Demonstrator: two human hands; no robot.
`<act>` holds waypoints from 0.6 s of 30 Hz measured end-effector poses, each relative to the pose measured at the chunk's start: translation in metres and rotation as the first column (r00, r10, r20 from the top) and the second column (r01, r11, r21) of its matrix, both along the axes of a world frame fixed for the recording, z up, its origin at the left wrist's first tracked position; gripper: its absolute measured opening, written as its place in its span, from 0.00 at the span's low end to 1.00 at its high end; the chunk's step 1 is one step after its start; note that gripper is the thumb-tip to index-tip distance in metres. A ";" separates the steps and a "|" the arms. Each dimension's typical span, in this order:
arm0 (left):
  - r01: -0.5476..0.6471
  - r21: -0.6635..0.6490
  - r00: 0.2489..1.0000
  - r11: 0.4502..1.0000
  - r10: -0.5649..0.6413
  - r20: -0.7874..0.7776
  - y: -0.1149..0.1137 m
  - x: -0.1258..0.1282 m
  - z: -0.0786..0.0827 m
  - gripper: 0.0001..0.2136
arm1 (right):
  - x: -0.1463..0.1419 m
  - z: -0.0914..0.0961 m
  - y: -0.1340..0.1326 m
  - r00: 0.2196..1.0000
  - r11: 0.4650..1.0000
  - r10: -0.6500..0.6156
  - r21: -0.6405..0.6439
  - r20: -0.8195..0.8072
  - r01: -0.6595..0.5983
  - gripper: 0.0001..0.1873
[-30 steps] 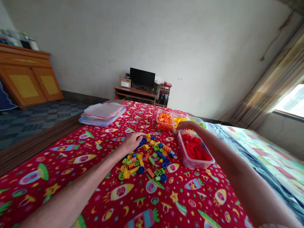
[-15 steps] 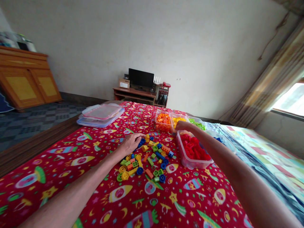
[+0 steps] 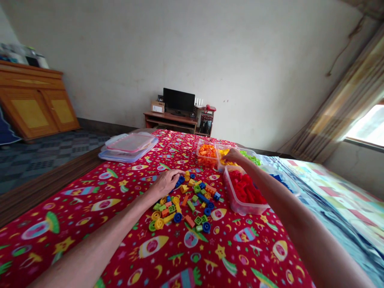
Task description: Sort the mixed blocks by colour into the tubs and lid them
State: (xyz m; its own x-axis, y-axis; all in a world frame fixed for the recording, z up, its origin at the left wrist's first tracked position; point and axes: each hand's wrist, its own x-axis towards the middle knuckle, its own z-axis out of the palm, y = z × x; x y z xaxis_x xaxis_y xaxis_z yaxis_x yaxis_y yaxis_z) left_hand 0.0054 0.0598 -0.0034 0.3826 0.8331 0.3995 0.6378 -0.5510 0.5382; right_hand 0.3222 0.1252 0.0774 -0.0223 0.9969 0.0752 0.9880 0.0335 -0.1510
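My left hand lies on the red patterned cloth at the left of a loose heap of toy bricks. Its fingers reach out beside blue bricks, close to a small yellow brick. My right hand is over the clear box of yellow bricks, fingers pointing down and looking parted, with no brick visible in them. Between my arms lie mixed pieces, among them a green brick, an orange brick and a blue round piece.
Beside my right forearm stands a box of red bricks. Further boxes hold orange bricks, green bricks and blue bricks. Stacked clear lids lie at the far left. A monitor stands on a desk beyond.
My right hand has shifted slightly right over the yellow-brick box, and its fingers look more parted. My left hand stays by the blue bricks. The whole view has moved slightly.
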 end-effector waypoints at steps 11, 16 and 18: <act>-0.004 -0.005 1.000 1.000 0.004 0.019 0.002 0.001 -0.001 0.18 | -0.023 0.011 -0.015 0.956 0.983 0.160 -0.128 0.248 -0.132 0.11; -0.010 0.018 1.000 1.000 0.010 0.014 0.004 0.001 -0.005 0.19 | -0.025 0.011 -0.008 0.910 0.939 0.312 -0.231 0.272 -0.253 0.11; -0.003 0.022 1.000 1.000 0.002 0.012 0.005 0.001 -0.007 0.19 | -0.024 0.008 -0.004 0.890 0.919 0.370 -0.244 0.267 -0.308 0.11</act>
